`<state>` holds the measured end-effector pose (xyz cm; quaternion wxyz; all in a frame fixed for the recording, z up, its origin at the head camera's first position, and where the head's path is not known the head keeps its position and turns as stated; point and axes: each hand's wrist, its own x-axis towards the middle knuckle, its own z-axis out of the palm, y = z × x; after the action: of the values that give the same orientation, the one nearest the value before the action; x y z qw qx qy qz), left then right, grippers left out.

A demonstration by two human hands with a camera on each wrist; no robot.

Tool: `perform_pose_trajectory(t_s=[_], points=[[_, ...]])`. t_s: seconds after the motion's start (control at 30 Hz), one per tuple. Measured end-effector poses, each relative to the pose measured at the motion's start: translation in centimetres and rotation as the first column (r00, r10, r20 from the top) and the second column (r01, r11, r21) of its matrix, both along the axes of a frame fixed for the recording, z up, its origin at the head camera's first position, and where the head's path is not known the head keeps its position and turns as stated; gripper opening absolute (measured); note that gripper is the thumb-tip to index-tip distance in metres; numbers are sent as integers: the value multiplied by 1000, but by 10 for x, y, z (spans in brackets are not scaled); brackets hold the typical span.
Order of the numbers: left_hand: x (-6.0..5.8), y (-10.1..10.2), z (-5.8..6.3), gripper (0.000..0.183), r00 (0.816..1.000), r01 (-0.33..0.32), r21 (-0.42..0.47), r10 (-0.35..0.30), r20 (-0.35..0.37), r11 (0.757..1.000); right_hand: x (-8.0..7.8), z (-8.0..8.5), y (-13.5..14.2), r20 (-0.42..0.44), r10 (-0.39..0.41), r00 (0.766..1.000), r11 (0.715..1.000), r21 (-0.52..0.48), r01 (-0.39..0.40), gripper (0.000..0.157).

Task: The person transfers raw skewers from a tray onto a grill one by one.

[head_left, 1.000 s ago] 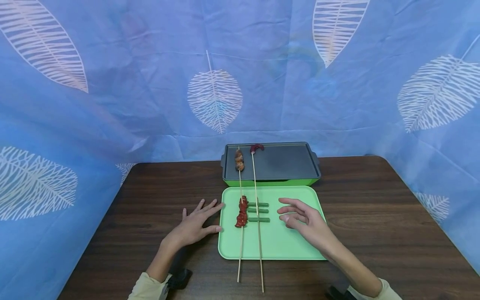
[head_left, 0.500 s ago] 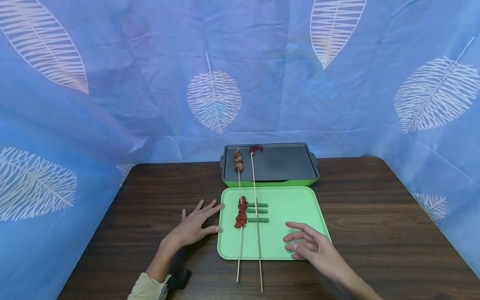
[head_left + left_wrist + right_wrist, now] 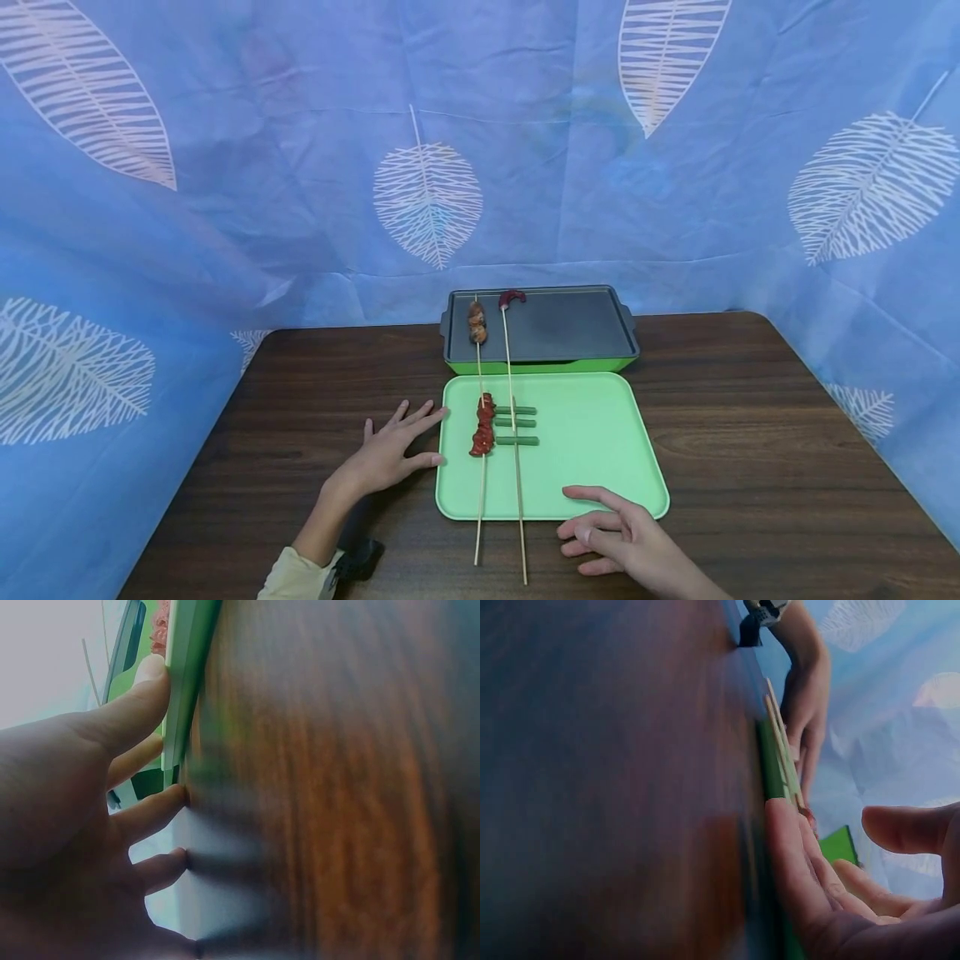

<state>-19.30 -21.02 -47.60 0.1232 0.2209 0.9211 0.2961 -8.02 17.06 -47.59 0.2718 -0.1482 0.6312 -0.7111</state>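
Note:
My left hand (image 3: 386, 458) rests with spread fingers on the table, its thumb and index fingertip at the left rim of the light green tray (image 3: 592, 425). In the left wrist view, the thumb (image 3: 146, 675) lies against the tray's rim. Loosely bent and holding nothing, my right hand (image 3: 618, 537) hovers over the tray's front edge. A skewer of red meat pieces (image 3: 483, 427) lies on the tray's left side. Beside it, several short green stalks (image 3: 517, 441) lie crosswise under a long bamboo skewer (image 3: 519, 500) tipped with a dark red curled piece (image 3: 512, 297).
Behind the tray stands a green grill with a dark grey plate (image 3: 573, 325). Brown chunks on a skewer (image 3: 477, 322) lie on its left part. Two skewer ends jut past the tray's front edge over the brown wooden table (image 3: 750, 442). A blue leaf-patterned cloth (image 3: 525, 192) hangs behind.
My right hand has drawn back from above the tray's middle right toward me, to its front edge. The left hand, tray and skewers keep their places.

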Motion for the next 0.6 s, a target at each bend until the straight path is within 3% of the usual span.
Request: perform_pose_trajectory(t_s=[0.3,0.6], points=[[-1,0,0,72,1000,-3,-2,3,3,1000,-2,-12,-18,176,62,983,989,-147,-36,59],[0,0,1,73,1000,-1,-2,1,4,1000,-3,-14,-40,232,55,971,976,-218,-3,68]])
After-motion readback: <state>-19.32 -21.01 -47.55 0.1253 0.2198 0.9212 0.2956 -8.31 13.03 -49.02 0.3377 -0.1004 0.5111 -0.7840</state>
